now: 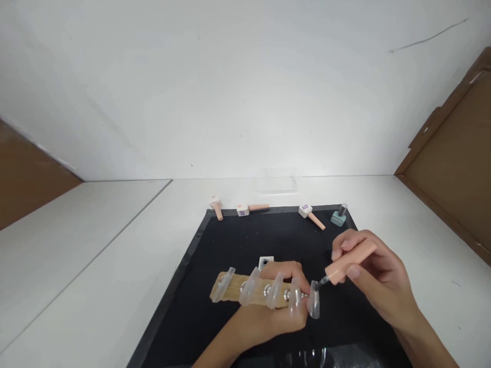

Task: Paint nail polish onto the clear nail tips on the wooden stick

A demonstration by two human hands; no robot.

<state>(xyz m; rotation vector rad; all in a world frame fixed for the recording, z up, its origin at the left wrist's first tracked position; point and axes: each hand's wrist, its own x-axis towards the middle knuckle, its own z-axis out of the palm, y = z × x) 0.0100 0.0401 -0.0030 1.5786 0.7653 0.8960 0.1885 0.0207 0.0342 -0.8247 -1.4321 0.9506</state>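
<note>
My left hand (274, 319) grips a wooden nail practice stand (233, 290) by its right end, above the dark mat. Several clear false nails (249, 287) stand slanted in a row along it on round metal mounts. The rightmost false nail (314, 301) sits just past my left fingertips. Between the thumb and fingers of my right hand (383, 283) is a peach-handled nail polish brush (351, 261). Its dark tip is at the upper end of that rightmost nail, seemingly touching it. Behind my left hand, a white polish bottle (266, 262) with a dark opening is partly hidden.
Along the mat's (230, 240) far edge lie white polish bottles with peach caps, one at left (216, 207), one near the middle (243, 209) and one at right (310, 214). A teal bottle (338, 216) stands beside them. A clear tray (278, 185) rests by the white wall.
</note>
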